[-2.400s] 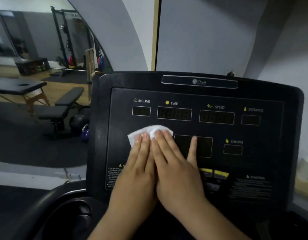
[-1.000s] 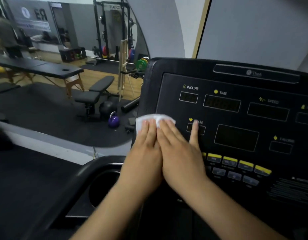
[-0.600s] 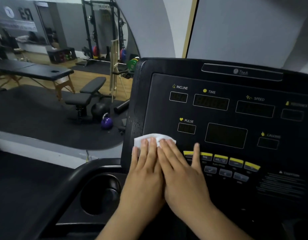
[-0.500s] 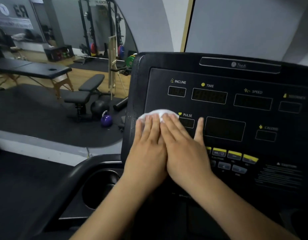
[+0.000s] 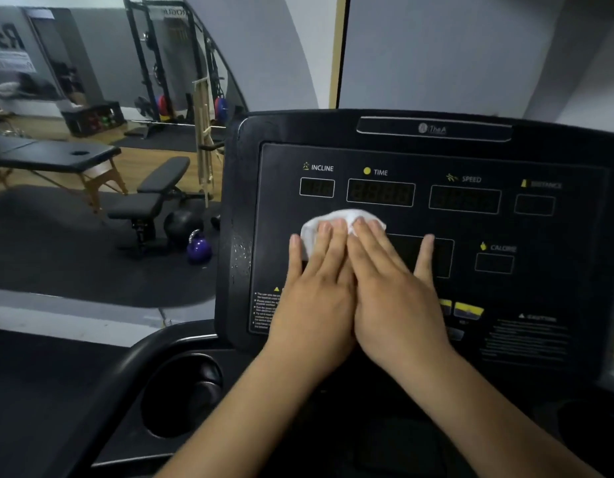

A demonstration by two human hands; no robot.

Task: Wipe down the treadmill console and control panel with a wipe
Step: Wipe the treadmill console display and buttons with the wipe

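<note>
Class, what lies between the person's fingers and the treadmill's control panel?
A white wipe, pressed against the control panel under the straight fingers of the left hand and right hand, as the head view shows.

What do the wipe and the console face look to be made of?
Wipe: probably soft white paper or nonwoven cloth; it bunches in rumpled folds. Console face: likely matte black plastic under a smooth printed overlay; labels and display windows sit flush, with faint sheen.

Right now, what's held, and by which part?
Nothing gripped: left hand and right hand press the wipe flat against the console, fingers over its lower part.
</note>
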